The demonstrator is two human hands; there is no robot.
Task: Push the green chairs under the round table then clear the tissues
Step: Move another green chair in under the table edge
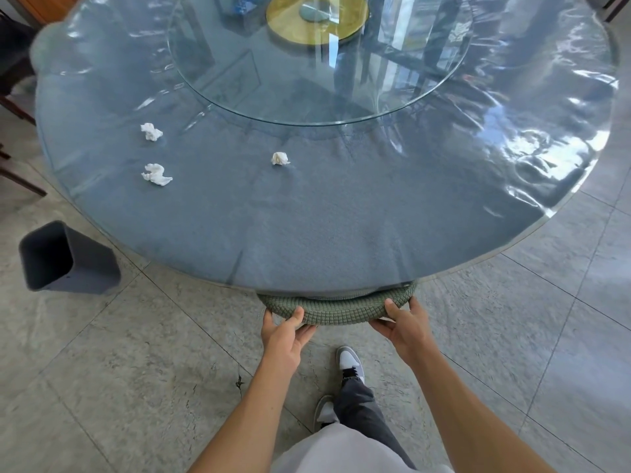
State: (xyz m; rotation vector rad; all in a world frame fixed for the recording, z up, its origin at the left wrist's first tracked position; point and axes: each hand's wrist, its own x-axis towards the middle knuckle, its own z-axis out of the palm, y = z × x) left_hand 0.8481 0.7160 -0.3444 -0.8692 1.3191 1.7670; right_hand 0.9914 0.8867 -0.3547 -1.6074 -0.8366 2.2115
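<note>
Green chair (336, 310) sits at the near edge of the round surface (307, 240), its textured seat mostly tucked beneath the overhang — only the front rim shows. Left hand (285, 332) grips the rim at its left side, thumb on top, fingers (304, 331) curled below. Right hand (404, 322) holds the rim at its right side likewise, thumb over the top edge, fingers (382, 325) wrapped under. Both hands are closed on the seat; neither is free.

Step in hand, as judged: pushing this chair home. To do it well, push evenly with both hands so the seat travels straight toward the table's middle and does not swing sideways. Keep the push low and level; lifting the rim risks catching the cloth or the clear cover draped over the edge. Ease off once the rim meets the overhang — thumbs could get pinched there.

Three crumpled tissues lie on the surface, untouched: far-left tissue (151, 131), near-left tissue (156, 174), and middle tissue (280, 158) just short of the glass turntable (239, 97). Grey bin (68, 259) stands on the floor to the left, near the table's edge, a likely place for them afterwards.
</note>
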